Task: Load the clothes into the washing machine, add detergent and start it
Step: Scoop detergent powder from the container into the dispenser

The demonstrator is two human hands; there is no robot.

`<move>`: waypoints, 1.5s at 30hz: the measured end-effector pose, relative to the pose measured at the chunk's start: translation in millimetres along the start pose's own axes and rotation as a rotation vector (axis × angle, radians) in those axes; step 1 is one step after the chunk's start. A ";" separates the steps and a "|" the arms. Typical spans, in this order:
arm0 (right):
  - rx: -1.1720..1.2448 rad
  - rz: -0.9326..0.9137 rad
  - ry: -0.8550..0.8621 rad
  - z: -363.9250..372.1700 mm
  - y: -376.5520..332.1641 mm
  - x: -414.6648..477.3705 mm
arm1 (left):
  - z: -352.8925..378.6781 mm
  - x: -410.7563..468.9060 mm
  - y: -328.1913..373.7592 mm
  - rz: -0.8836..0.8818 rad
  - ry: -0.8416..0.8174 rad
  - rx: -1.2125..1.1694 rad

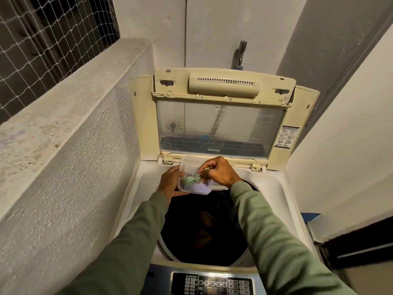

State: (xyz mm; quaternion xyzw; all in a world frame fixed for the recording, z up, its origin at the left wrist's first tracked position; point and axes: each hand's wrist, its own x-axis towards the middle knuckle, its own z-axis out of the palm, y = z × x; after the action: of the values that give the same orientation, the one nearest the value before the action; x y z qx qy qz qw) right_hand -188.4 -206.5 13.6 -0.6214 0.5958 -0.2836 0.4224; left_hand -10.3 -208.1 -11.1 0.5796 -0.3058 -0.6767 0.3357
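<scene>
Head | left hand [170,185] grips container [187,165] above drum [229,241] far edge | right hand [221,172] pinches scoop [189,180] (wall [74,188] close left)

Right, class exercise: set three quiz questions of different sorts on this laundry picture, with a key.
1. True or false: the washer's lid is down.
2. Which hand pinches the green scoop? A. left hand B. right hand
3. Fill in: the left hand holds a clear ____ with powder in it.
Key: 1 false; 2 B; 3 tub.
</scene>
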 end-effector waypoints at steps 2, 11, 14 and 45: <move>-0.115 -0.036 0.038 -6.5 -5.8 0.0 | -2.8 0.5 0.2 -0.004 0.001 0.012; -0.340 -0.107 0.004 -8.6 -14.7 -2.5 | 4.0 -5.8 5.4 0.030 0.021 0.056; -0.311 -0.105 0.098 -14.1 -15.7 -3.5 | 5.7 -7.4 8.6 0.057 0.039 0.097; 0.548 0.583 0.142 -12.6 -3.2 5.6 | 29.3 -21.1 16.0 -0.026 0.015 -0.044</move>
State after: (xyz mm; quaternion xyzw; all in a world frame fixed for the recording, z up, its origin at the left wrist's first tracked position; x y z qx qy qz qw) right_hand -196.9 -214.5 21.5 -0.2696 0.6771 -0.3425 0.5929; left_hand -35.5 -199.7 18.1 0.5810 -0.2806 -0.6833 0.3417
